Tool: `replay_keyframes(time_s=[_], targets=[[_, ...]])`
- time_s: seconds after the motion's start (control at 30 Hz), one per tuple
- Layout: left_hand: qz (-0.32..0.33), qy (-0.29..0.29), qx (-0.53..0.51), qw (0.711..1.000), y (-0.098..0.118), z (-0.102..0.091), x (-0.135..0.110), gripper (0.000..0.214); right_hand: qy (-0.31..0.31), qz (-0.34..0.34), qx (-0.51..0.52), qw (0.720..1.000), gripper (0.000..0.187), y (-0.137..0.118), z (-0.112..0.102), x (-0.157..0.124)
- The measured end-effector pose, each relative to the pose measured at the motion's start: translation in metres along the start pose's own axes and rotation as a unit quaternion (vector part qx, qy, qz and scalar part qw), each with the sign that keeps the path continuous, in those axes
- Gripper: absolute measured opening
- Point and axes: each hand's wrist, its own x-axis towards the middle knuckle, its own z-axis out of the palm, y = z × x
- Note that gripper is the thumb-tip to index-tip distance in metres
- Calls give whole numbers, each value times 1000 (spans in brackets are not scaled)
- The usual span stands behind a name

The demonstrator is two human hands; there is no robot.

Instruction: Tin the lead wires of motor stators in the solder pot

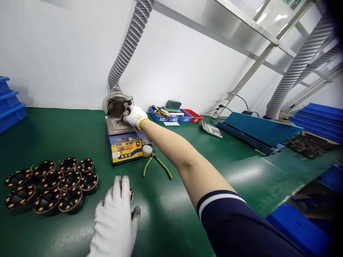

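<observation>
My left hand [115, 217], in a white glove with a greyed thumb tip, is low over the green table. Its fingers and thumb close about a ring-shaped motor stator [131, 195]; only a sliver of the rim shows. My right hand [135, 117], gloved in white with a yellow cuff, reaches to the solder pot [127, 151]. Its fingers are pinched above the pot's metal top, beside the round fan grille [118, 106]. A dark edge shows at the fingertips, but what they hold is mostly hidden. Several black stators [71, 200] with copper windings stand at the left.
Green-handled cutters [158, 164] and a small white round container [147, 151] are by the pot. Behind sit small blue and red bins [184, 116], a clock [173, 105] and a calculator [211, 129]. A ribbed duct [131, 43] rises above the fan. Blue trays [10, 103] stand far left.
</observation>
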Motion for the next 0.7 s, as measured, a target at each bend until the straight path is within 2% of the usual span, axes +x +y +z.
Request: replay_keyframes(time_s=[0.13,0.3,0.4,0.47,0.6,0.7], targets=[[-26,-89,24,995,-2,-9,2,63,11,-2,2,1000,42,-2,-9,1],[-30,-91,-35,995,-5,-11,6,66,9,0,21,1000,48,-3,-11,1],[-47,-117,-75,989,-9,-11,9,78,7,0,31,1000,46,-5,-6,-2],[-34,-127,-88,987,-16,-9,11,84,8,2,41,999,44,-5,-6,-5],[50,-125,-187,973,-26,-1,15,68,45,21,96,994,50,10,-26,-17],[56,-109,-226,966,-24,4,19,49,68,64,99,991,47,41,-47,-45]])
